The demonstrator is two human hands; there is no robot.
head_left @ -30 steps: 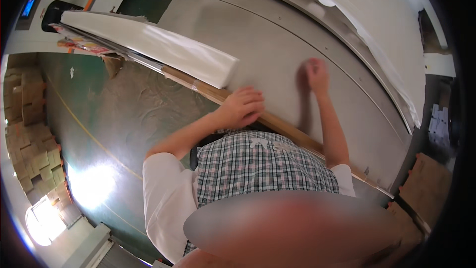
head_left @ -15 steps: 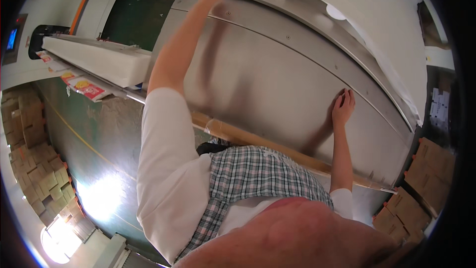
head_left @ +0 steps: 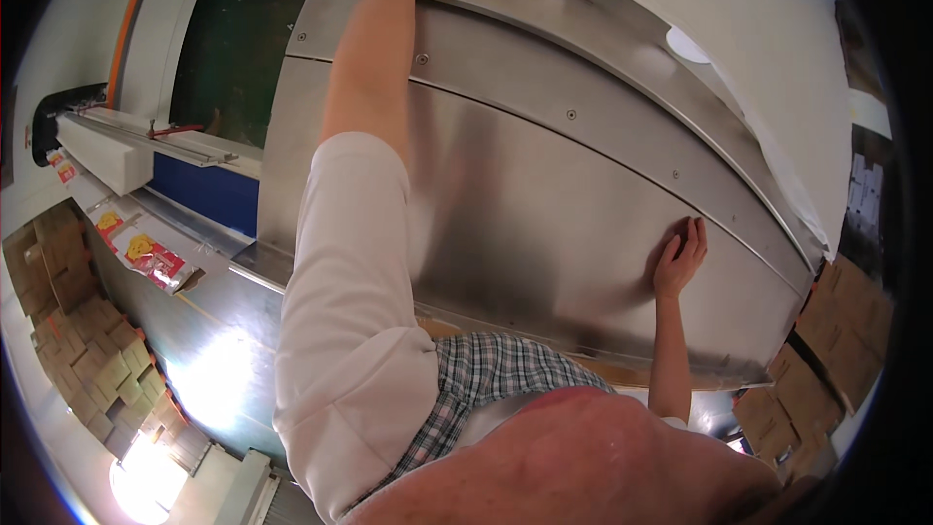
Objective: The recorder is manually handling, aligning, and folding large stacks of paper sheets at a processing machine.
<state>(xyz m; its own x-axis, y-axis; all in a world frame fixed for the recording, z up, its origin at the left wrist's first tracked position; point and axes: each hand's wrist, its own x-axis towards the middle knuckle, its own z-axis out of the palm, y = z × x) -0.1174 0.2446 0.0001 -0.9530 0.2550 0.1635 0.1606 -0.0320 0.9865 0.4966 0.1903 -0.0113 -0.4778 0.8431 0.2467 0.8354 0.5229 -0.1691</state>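
Observation:
My right hand [head_left: 682,262] lies on a broad brushed-steel surface [head_left: 544,204], fingers stretched out and holding nothing. My left forearm [head_left: 374,49] reaches far forward over the left part of the same steel. Its hand passes beyond the upper edge of the view, so its fingers and whatever it touches are hidden. A narrow seam and a row of screws cross the steel ahead of my right hand. Beyond them, a raised steel lip curves along a large white sheet-like cover [head_left: 768,58].
At left, a white block [head_left: 107,151] stands beside a blue strip [head_left: 204,192] and a metal rail. Red and white printed packaging [head_left: 146,253] hangs below it. Cardboard boxes are stacked at left [head_left: 97,360] and right [head_left: 836,350].
My left arm has stretched farther forward, taking its hand out of view. My body leans closer to the steel. At left, the white block appears farther away and the blue strip shows.

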